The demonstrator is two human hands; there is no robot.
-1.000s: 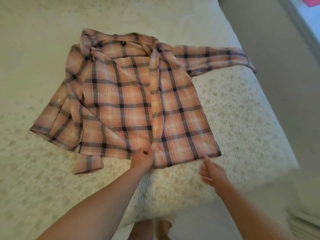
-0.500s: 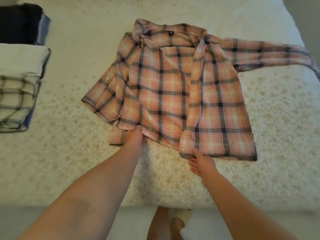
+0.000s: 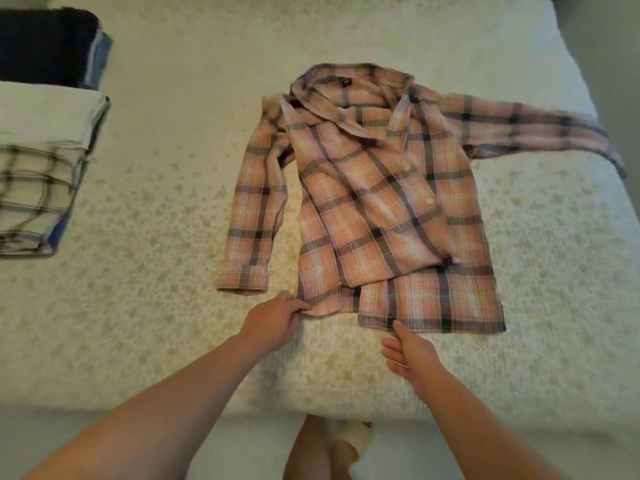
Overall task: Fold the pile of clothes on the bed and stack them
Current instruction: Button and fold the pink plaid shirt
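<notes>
A pink plaid shirt lies front up on the cream bedspread, collar away from me. Its left sleeve hangs straight down beside the body; its right sleeve stretches out toward the bed's right edge. The left front panel lies slanted across the chest. My left hand pinches the hem at the shirt's lower left corner. My right hand pinches the hem near the middle of the lower edge, thumb on the cloth, other fingers loosely curled below.
A stack of folded clothes sits at the bed's left: dark items at the back, a white piece, then a white-and-black checked one. The bed's near edge runs below my hands, with my feet on the floor.
The left sleeve has dropped from bunched to straight beside the body. The left front panel has swung across the chest. My left hand stays on the left hem corner; the shirt has shifted right in view.
</notes>
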